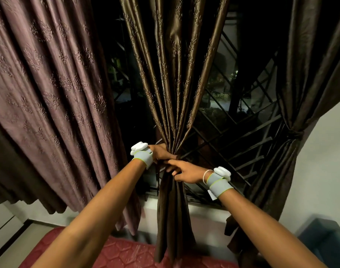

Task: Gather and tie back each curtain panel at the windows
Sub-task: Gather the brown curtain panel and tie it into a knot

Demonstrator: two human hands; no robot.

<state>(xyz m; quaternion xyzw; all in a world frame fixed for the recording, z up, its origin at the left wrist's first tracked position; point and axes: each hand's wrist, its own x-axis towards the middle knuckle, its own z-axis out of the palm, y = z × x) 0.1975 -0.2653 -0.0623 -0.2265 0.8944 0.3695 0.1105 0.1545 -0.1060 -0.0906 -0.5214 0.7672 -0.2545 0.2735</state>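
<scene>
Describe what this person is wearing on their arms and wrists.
Both forearms are bare, with no sleeves. The left wrist carries a light grey band edged in lime green topped by a white rounded plastic device. The right wrist wears a matching band, device, and a thin pale bracelet.

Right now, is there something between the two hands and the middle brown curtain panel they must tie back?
Nothing visible stands between them. The left hand already grips the gathered middle curtain panel at its waist, and the right hand has its fingers on the same bunch just below. The window grille lies behind the fabric, not in the way.
</scene>
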